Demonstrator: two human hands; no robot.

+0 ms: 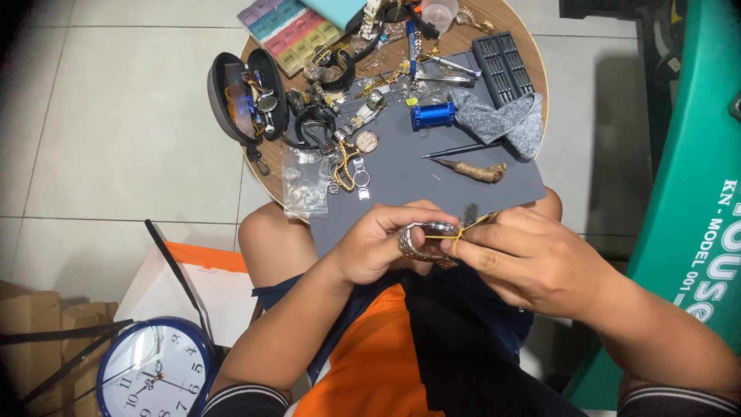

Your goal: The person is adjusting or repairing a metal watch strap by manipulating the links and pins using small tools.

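Observation:
My left hand [378, 243] grips a silver metal-band wristwatch [426, 239] over my lap, just below the near edge of the grey work mat [401, 185]. My right hand [525, 259] pinches a thin yellow-handled tool [463, 232] whose tip rests against the watch case. Both hands touch around the watch, and their fingers hide part of the band.
A small round wooden table [525, 46] carries the mat, a blue cylinder [433, 115], a grey cloth [502, 120], a screwdriver [455, 149], a carved-handle tool [478, 171], several watches, a black open case [243, 96] and a coloured pill organiser [289, 31]. On the floor lie a blue wall clock [158, 378] and cardboard boxes [46, 332]. A green panel [695, 201] stands on the right.

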